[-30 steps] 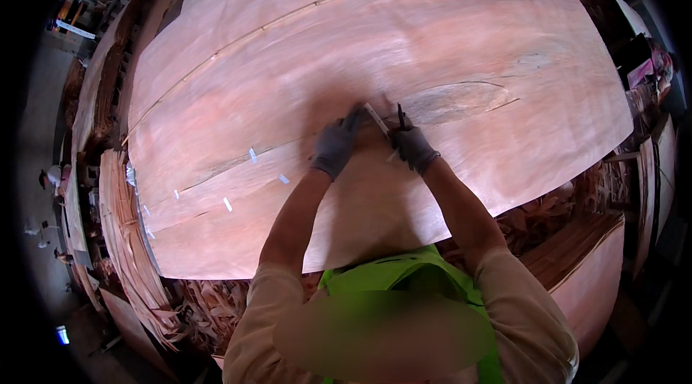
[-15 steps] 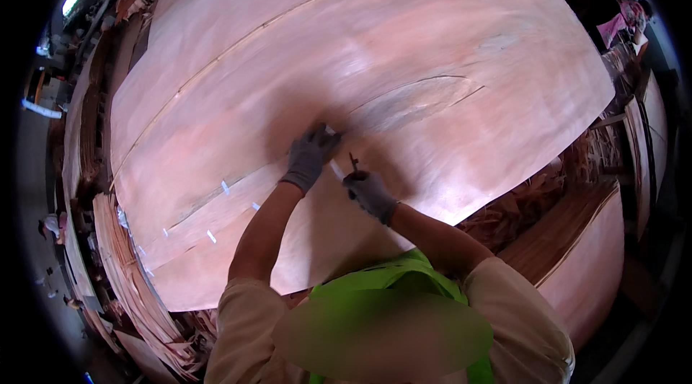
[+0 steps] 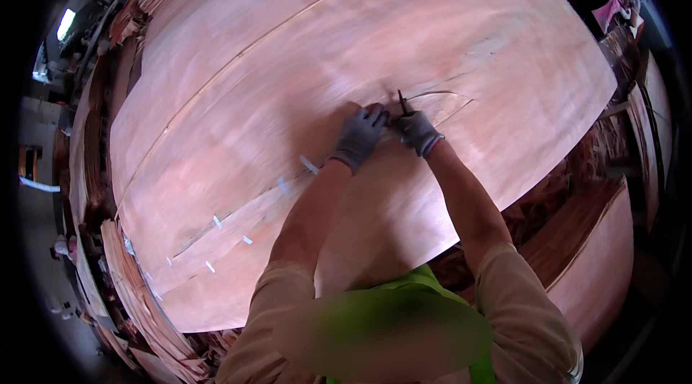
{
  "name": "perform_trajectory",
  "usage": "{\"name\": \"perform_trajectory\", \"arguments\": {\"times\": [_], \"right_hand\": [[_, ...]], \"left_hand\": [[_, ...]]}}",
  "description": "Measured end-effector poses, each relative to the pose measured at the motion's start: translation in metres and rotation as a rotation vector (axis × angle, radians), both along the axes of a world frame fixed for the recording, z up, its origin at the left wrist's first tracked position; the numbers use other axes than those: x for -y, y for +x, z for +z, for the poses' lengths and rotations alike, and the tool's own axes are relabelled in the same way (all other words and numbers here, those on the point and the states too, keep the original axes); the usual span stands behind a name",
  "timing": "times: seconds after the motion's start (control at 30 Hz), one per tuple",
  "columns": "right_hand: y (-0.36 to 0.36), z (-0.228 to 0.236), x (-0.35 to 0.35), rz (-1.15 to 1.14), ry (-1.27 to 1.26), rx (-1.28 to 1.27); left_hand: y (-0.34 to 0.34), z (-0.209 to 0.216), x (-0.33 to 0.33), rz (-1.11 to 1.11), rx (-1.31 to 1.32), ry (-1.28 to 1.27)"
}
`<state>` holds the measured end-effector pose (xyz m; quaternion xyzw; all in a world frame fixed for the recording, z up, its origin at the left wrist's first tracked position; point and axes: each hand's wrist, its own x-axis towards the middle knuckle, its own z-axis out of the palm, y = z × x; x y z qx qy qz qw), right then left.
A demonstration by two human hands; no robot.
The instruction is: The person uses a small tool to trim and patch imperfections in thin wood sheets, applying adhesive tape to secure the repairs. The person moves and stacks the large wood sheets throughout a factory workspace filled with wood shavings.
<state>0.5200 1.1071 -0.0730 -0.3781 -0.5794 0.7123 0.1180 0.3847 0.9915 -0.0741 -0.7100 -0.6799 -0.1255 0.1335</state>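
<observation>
A large pinkish wood veneer sheet (image 3: 238, 124) lies under both hands. My left hand (image 3: 360, 135), in a grey glove, rests with its fingers laid on the sheet, beside the left end of a curved split (image 3: 450, 93). Almost touching its fingertips is my right hand (image 3: 418, 131), also gloved. Its fingers are closed round a thin dark tool (image 3: 401, 101) that sticks up past them; its exact kind is not clear. Short white tape strips (image 3: 308, 164) sit along another crack, left of my left forearm. What lies between my fingertips is hidden.
Stacked veneer (image 3: 577, 240) with a curved edge stands at the lower right, among torn scraps. More layered sheets (image 3: 137, 283) run along the left side. A long narrow gap (image 3: 238, 56) crosses the far part of the sheet. Another person (image 3: 620, 9) is at the far right.
Both hands have moved right and farther away along the sheet, coming closer together. A white tape strip now lies behind, where the hands were working. The dark tool stays in my right hand.
</observation>
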Motion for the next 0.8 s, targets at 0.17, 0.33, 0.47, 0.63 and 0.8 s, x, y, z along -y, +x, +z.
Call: {"name": "perform_trajectory", "arguments": {"times": [0.17,0.33,0.47,0.63,0.8], "right_hand": [[0.012,0.017,0.039,-0.078,-0.128,0.155],[0.045,0.033,0.075,-0.155,-0.326,0.092],[0.108,0.019,0.005,-0.202,0.040,0.154],[0.145,0.009,-0.105,-0.328,-0.039,0.017],[0.142,0.008,-0.125,-0.238,-0.108,0.086]], "left_hand": [[0.008,-0.006,0.001,0.129,-0.042,-0.068],[0.013,0.013,-0.004,0.111,-0.056,-0.074],[0.043,0.026,-0.034,0.013,-0.017,-0.032],[0.098,0.001,-0.109,-0.081,0.118,-0.143],[0.112,-0.007,-0.139,-0.006,0.071,-0.057]]}}
